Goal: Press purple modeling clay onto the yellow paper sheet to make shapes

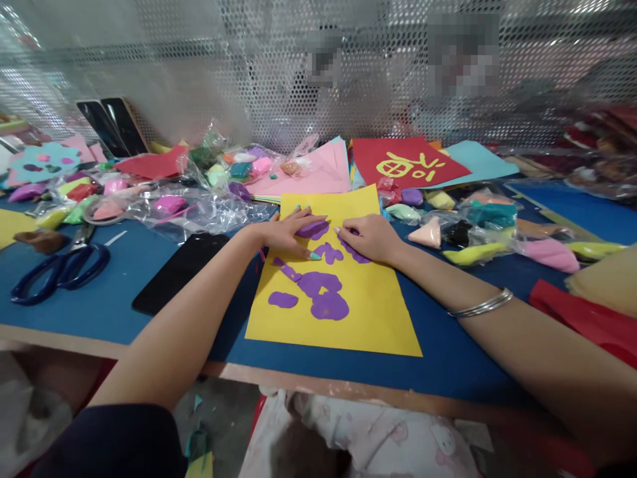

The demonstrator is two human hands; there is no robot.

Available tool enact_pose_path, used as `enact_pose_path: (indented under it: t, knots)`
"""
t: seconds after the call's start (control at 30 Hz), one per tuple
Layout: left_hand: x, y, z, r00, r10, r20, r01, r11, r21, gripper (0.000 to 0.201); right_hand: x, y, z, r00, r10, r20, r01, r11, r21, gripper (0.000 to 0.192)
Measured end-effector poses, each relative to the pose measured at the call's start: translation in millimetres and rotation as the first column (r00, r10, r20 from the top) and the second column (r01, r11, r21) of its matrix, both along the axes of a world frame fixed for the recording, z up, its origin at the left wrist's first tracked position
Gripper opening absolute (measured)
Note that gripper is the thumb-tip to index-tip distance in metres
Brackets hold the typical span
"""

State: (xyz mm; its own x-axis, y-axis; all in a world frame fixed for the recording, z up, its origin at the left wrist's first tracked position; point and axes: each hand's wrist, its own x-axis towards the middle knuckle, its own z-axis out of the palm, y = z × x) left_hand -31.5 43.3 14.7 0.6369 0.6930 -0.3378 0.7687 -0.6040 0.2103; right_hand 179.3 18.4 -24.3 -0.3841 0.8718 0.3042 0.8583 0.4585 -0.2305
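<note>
Nearest the viewer, the blue table (124, 292) carries a yellow sheet (368, 312) lying flat just in from its front edge, with flattened purple clay patches (321, 295) stuck across its middle and upper half. The clay looks soft and light, likely to smear, dent or take fingerprints under any firm touch, and thin enough to tear if peeled; it seems best pressed with flat fingertips, or lifted from an edge rather than its middle. The sheet itself looks thin and floppy, apt to slide on the smooth table unless held down, so a flat palm on a bare part would steady it. The left hand (291, 234) lies spread and flat, fingers pressing one purple patch (313, 230) near the sheet's top left. The right hand (371, 238) is curled, its fingertips drawn together on another purple piece (355, 252) just beside; whether it pinches or only presses I cannot tell. To the left lie a black phone (176, 272) and blue-handled scissors (60, 269). Farther back, bags of coloured clay (478, 229) and paper sheets crowd the table, including a red sheet (405, 162) with yellow shapes, before a perforated screen (249, 79).
</note>
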Motion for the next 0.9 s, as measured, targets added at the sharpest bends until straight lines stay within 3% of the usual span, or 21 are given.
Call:
enact_pose_path:
  t: [0.53, 0.9]
  knots:
    - [3.2, -4.9, -0.7, 0.999, 0.027, 0.019, -0.028, 0.999, 0.021, 0.083, -1.1, -0.6, 1.0, 1.000, -0.003, 0.014, 0.003, 1.000, -0.001, 0.037]
    - [7.5, -5.8, -4.6, 0.993, 0.108, 0.053, -0.110, 0.993, 0.046, 0.086, -0.8, 0.0, 0.5, 1.000, -0.010, 0.027, 0.010, 1.000, -0.001, 0.038]
